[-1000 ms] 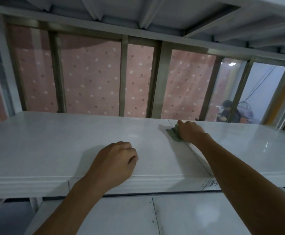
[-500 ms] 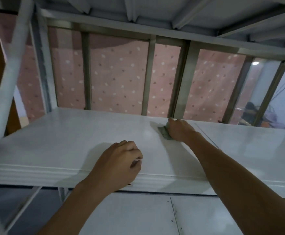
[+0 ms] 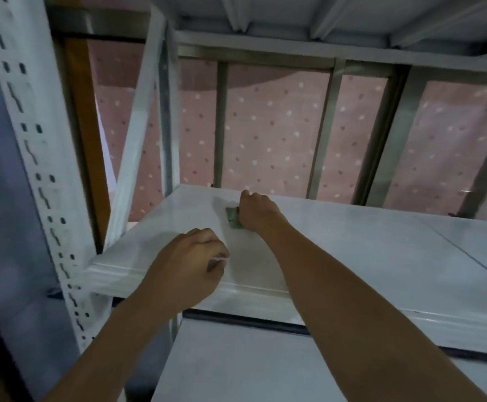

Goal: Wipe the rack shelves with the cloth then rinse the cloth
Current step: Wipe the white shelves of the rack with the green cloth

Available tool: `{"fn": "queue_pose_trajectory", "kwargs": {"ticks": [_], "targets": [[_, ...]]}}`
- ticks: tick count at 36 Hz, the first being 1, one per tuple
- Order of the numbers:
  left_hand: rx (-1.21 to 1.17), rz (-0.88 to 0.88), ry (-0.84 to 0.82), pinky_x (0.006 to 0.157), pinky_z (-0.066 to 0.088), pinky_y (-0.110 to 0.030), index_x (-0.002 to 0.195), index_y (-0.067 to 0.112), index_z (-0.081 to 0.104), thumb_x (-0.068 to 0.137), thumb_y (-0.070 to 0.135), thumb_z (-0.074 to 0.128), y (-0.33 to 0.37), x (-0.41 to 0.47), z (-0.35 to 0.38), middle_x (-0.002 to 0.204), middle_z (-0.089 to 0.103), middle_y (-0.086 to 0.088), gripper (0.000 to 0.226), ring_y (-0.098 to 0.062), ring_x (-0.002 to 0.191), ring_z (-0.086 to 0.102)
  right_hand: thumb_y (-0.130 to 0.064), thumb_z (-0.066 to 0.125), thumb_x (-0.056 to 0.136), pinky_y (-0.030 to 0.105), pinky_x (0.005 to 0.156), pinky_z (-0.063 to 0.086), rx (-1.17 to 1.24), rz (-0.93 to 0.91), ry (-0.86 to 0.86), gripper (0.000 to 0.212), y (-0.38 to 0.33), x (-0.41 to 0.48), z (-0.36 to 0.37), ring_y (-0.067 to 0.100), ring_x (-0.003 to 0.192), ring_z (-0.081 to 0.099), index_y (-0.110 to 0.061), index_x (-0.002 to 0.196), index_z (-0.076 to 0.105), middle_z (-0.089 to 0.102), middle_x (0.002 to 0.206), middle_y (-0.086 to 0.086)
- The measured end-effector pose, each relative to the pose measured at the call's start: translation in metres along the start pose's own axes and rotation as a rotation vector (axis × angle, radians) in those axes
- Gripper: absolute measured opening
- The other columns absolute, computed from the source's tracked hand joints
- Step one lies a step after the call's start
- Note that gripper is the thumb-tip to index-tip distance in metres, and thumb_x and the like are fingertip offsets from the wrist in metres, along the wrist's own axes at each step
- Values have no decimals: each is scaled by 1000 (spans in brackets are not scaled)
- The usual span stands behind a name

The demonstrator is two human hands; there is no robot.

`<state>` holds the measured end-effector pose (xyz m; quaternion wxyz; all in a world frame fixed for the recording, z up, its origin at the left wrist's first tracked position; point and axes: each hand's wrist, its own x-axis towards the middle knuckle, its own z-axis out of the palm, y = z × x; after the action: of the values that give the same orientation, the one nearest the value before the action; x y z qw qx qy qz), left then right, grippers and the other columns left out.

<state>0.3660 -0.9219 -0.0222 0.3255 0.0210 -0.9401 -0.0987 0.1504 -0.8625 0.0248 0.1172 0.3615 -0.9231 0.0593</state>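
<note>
My right hand (image 3: 258,213) presses a small green cloth (image 3: 233,217) flat on the white rack shelf (image 3: 367,250), toward its back left part. Only the cloth's left edge shows past my fingers. My left hand (image 3: 190,265) is curled into a loose fist and rests on the shelf's front edge, holding nothing that I can see. A lower white shelf (image 3: 236,367) lies beneath my forearms.
A white perforated rack upright (image 3: 42,175) stands at the left, with a slanted white brace (image 3: 138,134) behind it. Behind the shelf is a metal-framed window (image 3: 323,134) with a pink dotted curtain (image 3: 274,129). Another shelf's underside (image 3: 294,21) hangs overhead.
My right hand has slid the cloth leftward along the shelf toward its left end. My view has swung left, bringing the rack upright into sight. My left hand stays on the front edge.
</note>
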Motion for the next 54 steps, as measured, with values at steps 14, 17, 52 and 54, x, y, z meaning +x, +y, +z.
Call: {"fn": "queue_pose_trajectory", "kwargs": {"ticks": [14,17,52,54], "targets": [[-30,3,66,74,57,-31,86,24,77,87,28,53,-53,-43,-38,92,68,11,25,-9,79,62,-18,46,99,38,91,47,189,-39,-19,45,-143,32,12,31,116,57,-2,140,38,55,132,17],[-29,18,110,73,55,-29,85,22,77,87,20,56,-58,-50,-38,91,68,9,21,-9,79,62,-25,57,95,37,90,49,269,-40,-58,48,-165,38,12,30,110,60,-3,136,43,59,125,15],[-87,364,99,59,50,-28,108,16,72,57,-15,85,161,71,74,84,67,1,61,-19,79,59,-35,36,102,40,69,49,338,204,239,26,194,-24,-56,35,80,58,-11,99,45,62,93,17],[-109,378,94,57,49,-28,108,17,70,60,-13,85,178,78,83,80,64,2,58,-16,81,56,-35,35,102,40,68,47,297,246,250,27,233,-35,-59,37,83,60,-10,99,45,63,94,18]]}}
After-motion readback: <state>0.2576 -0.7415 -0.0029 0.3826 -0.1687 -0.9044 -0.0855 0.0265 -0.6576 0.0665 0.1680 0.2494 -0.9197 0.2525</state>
